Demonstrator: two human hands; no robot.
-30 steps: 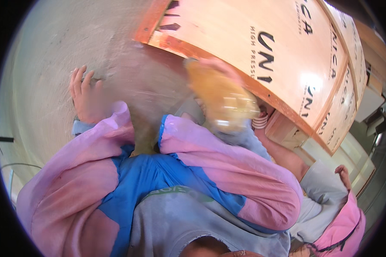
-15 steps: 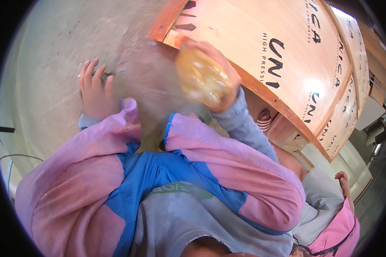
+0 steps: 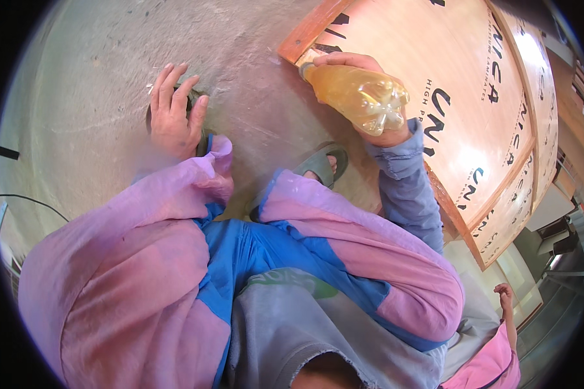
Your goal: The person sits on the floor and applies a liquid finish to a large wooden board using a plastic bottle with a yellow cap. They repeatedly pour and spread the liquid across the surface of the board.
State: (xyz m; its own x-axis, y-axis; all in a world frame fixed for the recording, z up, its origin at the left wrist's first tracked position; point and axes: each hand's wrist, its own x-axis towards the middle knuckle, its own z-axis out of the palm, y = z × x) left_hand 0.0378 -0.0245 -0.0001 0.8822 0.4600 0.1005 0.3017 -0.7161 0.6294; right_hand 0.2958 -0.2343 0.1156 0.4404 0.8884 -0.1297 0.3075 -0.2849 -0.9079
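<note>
Right hand (image 3: 396, 131) has its grip wrapped firmly around a clear plastic bottle (image 3: 357, 94) of yellowish liquid, lying tilted with its neck by the corner of the wooden frame (image 3: 305, 39) on that big printed panel (image 3: 457, 55), can't tell if they're touching. Left hand's (image 3: 175, 123) grip is loose, fingers spread apart over the grey floor (image 3: 110, 97), well away from the bottle.

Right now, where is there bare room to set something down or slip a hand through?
One bare patch of grey floor lies between the left fingers and the bottle, above the sandalled foot. Another lies left of the left fingers, above the pink trouser leg. It's crowded where the right fingers grip the bottle beside the wooden panel.
</note>
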